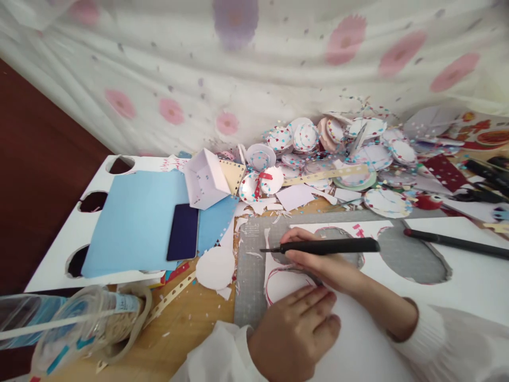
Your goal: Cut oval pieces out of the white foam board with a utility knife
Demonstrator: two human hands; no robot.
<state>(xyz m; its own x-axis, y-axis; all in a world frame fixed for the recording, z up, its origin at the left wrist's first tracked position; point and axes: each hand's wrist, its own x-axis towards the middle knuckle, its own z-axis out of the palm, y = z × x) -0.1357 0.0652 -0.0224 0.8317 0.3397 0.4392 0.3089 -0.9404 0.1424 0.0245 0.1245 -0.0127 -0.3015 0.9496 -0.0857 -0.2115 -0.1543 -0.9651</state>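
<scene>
My right hand (326, 268) is closed around a black craft knife (326, 246), which lies level with its tip pointing left over the grey cutting mat (251, 265). My left hand (294, 331) rests flat with fingers stretched out on a white sheet (469, 276), beside a red-outlined circle (284, 281) drawn on it. The sheet has round holes cut out, through which the mat shows (413, 257).
A heap of dotted paper discs (338, 148) sits behind the mat. To the left lie blue paper (135, 223), a dark blue pad (183, 232), a small white box (204, 178) and a white board with holes (59, 254). A second black pen (453, 241) lies at the right. Clear plastic packaging (79, 323) is at the lower left.
</scene>
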